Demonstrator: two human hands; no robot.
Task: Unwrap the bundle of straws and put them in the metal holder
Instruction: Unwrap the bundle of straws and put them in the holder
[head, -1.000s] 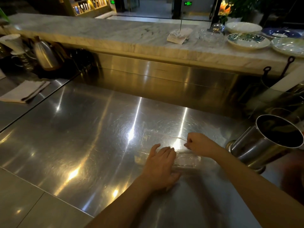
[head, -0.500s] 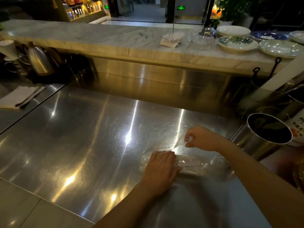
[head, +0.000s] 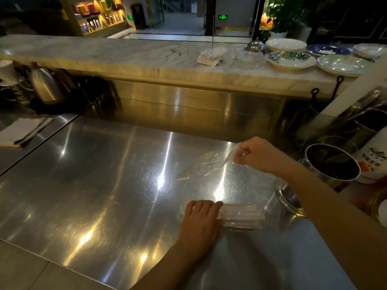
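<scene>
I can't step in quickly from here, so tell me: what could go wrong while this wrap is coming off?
The right hand pulls the plastic wrap up and away; it may cling or tear. Only the left hand pins the straws, so a harder tug might roll them loose across the steel counter, away from the metal holder.

On the steel counter [head: 94, 185], the bundle of straws [head: 240, 215] lies in the lower right of the frame, with the left hand [head: 201, 220] resting on its left end. Above it, the right hand [head: 255, 155] pinches a sheet of plastic wrap [head: 209, 164] that spreads down and left from it. The metal holder [head: 333, 162] stands at the right edge just beside the right forearm, and plates [head: 291, 59] sit on the marble ledge [head: 125, 57] at the upper right.
</scene>
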